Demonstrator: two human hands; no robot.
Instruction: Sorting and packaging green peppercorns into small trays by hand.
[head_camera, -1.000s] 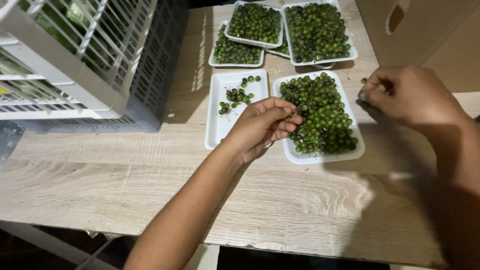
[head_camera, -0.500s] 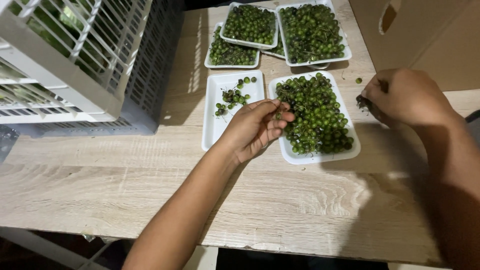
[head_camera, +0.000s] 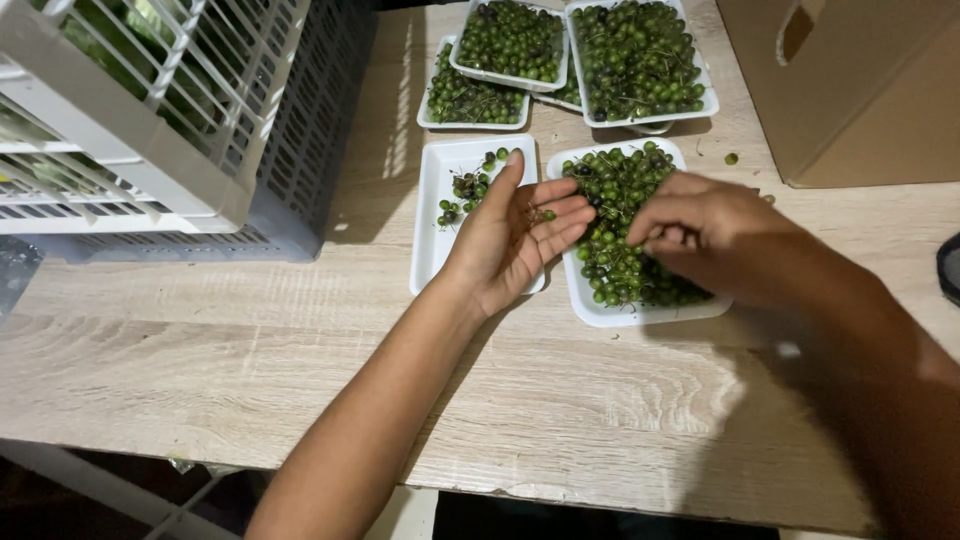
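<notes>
The left hand (head_camera: 515, 240) is held open, palm up, over a white foam tray (head_camera: 436, 235) (nearly empty), with one green berry (head_camera: 549, 215) on its fingers. The right hand (head_camera: 700, 235) is curled over the full tray of green berries (head_camera: 620, 225) just beside; a grip cannot be told.

Small round green berries (head_camera: 620, 215), some on thin stems, heaped in a white foam tray (head_camera: 600, 312) in front of me; just a few (head_camera: 470, 185) sit in the near-empty tray (head_camera: 432, 225) beside it.
</notes>
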